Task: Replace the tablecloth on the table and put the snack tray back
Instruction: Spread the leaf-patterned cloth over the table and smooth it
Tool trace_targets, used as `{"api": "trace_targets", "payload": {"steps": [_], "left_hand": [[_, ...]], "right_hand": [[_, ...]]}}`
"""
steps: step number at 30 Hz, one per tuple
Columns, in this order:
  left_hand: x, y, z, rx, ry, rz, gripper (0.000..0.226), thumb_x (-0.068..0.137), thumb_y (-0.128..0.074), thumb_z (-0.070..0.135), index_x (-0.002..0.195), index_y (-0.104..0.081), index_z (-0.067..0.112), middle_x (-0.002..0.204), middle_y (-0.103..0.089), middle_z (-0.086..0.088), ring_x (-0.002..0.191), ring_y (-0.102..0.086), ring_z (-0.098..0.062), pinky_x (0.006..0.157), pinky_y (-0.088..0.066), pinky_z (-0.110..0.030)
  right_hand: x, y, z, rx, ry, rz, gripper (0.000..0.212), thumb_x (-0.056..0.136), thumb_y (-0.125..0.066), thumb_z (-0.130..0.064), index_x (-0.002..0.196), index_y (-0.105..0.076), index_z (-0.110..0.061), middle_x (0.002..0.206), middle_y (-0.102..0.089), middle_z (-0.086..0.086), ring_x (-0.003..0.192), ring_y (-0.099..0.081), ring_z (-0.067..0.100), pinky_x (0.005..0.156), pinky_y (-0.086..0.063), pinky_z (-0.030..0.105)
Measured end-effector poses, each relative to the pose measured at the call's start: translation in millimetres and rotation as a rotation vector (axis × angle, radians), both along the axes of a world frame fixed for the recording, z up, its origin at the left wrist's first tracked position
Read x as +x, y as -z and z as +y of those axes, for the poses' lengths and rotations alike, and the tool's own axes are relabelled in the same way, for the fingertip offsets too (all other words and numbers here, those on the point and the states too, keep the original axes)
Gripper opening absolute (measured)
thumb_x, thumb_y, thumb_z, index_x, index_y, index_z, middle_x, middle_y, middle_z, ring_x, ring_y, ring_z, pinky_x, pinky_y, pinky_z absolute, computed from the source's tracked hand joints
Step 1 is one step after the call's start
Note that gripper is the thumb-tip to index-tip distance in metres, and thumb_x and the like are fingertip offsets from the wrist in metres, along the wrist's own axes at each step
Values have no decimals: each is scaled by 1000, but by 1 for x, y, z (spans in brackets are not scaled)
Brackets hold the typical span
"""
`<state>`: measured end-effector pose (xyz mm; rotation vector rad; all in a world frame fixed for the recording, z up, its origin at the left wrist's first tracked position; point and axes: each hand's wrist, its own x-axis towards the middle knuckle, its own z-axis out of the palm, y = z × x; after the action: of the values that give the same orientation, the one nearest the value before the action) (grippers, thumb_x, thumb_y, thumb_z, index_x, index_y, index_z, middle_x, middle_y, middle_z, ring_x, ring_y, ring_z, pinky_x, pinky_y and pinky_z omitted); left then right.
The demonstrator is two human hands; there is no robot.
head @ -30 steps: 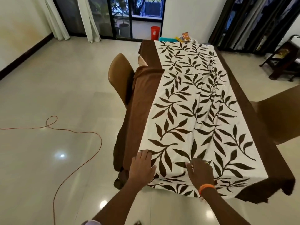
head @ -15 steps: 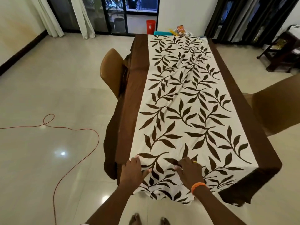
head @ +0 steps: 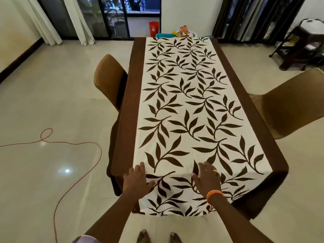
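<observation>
The white tablecloth [head: 189,109] with dark leaf print lies flat along the table [head: 126,109], its near end hanging over the edge.

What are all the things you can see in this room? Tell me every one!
Tablecloth: one, white with dark brown leaves and brown borders, spread over the long table.
Chairs: two, tan, one on each side of the table.
Cable: one, red-orange, looping across the floor on the left.
Bucket: one, red, on the floor past the far end.
Snack things: a few, orange and yellow beside something teal, beyond the far end; too small to tell more.
Stool: one, dark brown, far right.
Curtains: white, by the glass doors.
Wristband: one, orange, right wrist.
Left hand: flat on the near edge.
Right hand: flat on the cloth.
Feet: two, bare, bottom.
</observation>
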<state>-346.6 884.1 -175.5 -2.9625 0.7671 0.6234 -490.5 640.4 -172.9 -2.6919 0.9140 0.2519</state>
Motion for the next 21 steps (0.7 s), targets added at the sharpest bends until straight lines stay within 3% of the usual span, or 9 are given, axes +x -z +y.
{"api": "trace_targets", "payload": {"steps": [3, 7, 10, 15, 21], "left_hand": [[3, -4, -7, 78, 45, -15, 81, 87, -37, 75, 148, -29, 21, 148, -39, -5, 133, -40, -28, 105, -37, -48], [1, -6, -22, 54, 107, -142, 57, 93, -40, 63, 133, -49, 22, 142, -42, -5, 128, -42, -25, 100, -41, -42], [2, -1, -40, -39, 171, -124, 58, 94, -45, 57, 138, -43, 19, 147, -36, -8, 130, -40, -27, 103, -41, -44], [-8, 12, -79, -52, 284, -68, 73, 96, -39, 59, 157, -13, 26, 164, -7, -15, 148, -15, -41, 114, -24, -58], [-24, 16, -139, 0, 360, -50, 76, 96, -38, 61, 157, -6, 30, 165, -1, -13, 149, -7, -44, 113, -18, -66]], "right_hand": [[-6, 2, -8, 43, -61, 99, 58, 95, -45, -48, 146, -30, -24, 157, -21, 4, 145, -21, 25, 115, -22, 52], [-7, -2, -16, 45, -91, 124, 52, 97, -41, -48, 144, -34, -27, 155, -24, 1, 142, -26, 24, 113, -23, 52], [-11, -3, -33, 40, -80, 104, 45, 96, -42, -46, 135, -48, -25, 149, -36, -1, 132, -40, 25, 107, -32, 45], [-33, 0, -82, 27, 44, -30, 43, 95, -48, -40, 132, -54, -17, 137, -50, 6, 127, -46, 27, 104, -39, 39], [-67, 16, -166, -80, 288, 58, 64, 97, -42, -46, 152, -24, -19, 161, -10, 17, 147, -11, 39, 116, -17, 58]]}}
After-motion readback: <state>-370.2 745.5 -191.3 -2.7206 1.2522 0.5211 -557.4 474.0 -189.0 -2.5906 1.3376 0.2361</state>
